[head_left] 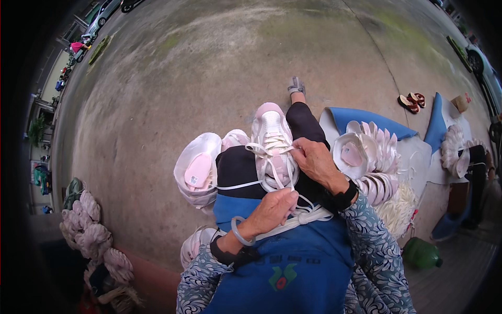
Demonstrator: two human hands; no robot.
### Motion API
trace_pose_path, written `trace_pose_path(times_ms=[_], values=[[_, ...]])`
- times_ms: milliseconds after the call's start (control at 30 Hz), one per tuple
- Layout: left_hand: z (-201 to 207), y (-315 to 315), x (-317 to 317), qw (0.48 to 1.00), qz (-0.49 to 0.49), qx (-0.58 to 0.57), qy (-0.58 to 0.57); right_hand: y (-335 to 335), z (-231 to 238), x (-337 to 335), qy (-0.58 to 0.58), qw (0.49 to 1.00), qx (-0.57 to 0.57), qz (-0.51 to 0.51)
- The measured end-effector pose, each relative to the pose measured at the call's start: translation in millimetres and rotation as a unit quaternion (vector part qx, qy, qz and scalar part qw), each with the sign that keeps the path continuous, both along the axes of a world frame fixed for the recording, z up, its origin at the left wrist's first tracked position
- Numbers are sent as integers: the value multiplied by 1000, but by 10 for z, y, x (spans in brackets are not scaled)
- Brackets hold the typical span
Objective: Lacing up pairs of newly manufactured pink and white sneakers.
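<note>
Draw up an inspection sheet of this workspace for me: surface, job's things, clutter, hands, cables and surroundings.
Surface: the person's lap, with black trousers and a blue apron, above a concrete floor.
Job's things: pink-and-white shoe, toe pointing away; white laces threaded, one loop out to the left.
Clutter: rows of pale shoes at right, beside a blue sheet; loose white strands; sandals; green bottle.
Hands: left hand pinches a lace near the heel; right hand pinches lace at the shoe's right side.
Cables: nothing seen.
Surroundings: parked cars near the picture's rim.
</note>
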State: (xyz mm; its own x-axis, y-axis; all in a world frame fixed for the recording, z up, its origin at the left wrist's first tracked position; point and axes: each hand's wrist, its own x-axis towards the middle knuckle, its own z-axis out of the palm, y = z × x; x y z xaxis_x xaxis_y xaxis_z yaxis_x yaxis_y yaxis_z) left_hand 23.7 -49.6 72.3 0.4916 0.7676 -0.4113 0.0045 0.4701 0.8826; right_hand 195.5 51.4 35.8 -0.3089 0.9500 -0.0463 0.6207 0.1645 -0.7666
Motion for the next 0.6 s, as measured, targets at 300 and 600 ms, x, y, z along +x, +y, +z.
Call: trace_pose_path(times_ms=[300,600], values=[[208,-50,-235,987,61,-114,-91,133,96,-222,155,984,81,-32],[154,-93,-550,982,163,-31,-93,-2,176,142,140,988,3,-60]])
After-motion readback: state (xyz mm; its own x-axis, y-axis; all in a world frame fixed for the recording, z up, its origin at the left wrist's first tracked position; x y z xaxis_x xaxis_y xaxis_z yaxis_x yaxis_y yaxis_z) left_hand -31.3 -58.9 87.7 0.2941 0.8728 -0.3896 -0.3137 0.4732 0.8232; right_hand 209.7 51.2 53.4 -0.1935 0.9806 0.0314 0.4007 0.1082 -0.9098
